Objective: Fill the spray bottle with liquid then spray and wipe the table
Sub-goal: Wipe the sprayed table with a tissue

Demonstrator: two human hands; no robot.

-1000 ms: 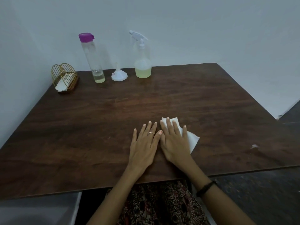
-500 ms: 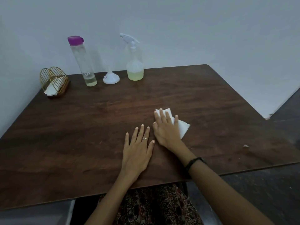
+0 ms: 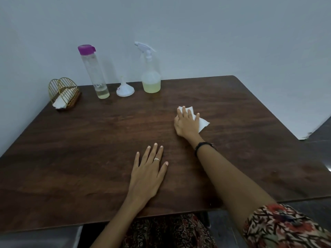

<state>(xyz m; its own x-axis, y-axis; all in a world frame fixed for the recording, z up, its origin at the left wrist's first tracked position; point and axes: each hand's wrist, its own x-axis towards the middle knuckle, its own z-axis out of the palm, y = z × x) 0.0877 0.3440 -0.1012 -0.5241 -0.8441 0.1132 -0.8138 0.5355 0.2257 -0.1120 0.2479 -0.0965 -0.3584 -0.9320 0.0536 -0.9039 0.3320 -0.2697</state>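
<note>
We have the right hand (image 3: 187, 123) stretched out past the middle of the desk (image 3: 89, 149), fingers straight and flat on a white paper napkin (image 3: 202, 123), pressing it to the wood; one corner of the napkin pokes out at about 4 o'clock from the hand. The left hand (image 3: 147, 173) lies palm down near the front edge, fingers relaxed and spread, gripping nothing, a ring on one finger.

Up at 12 o'clock, against the wall, stands the spray bottle (image 3: 150, 74), upright, with pale yellow liquid in its lower part. Just to its left sits a small white funnel (image 3: 125, 88), mouth down, then a tall clear bottle with a purple cap (image 3: 94, 72), only a little liquid left in it. Filling looks done to us; we judge this is the wiping step.

What could go wrong? A wide sweep toward 12 o'clock could send the forearm or napkin into the spray bottle or the tall bottle, and that tall one looks tippy. Thin paper pushed across damp wood could also bunch or tear, leaving bits behind.

The desk is dark brown wood grain with rounded corners, pushed into a corner of plain pale walls. At 10 o'clock sits a gold wire napkin holder (image 3: 63, 93) with white paper in it. Dark floor shows at right.
</note>
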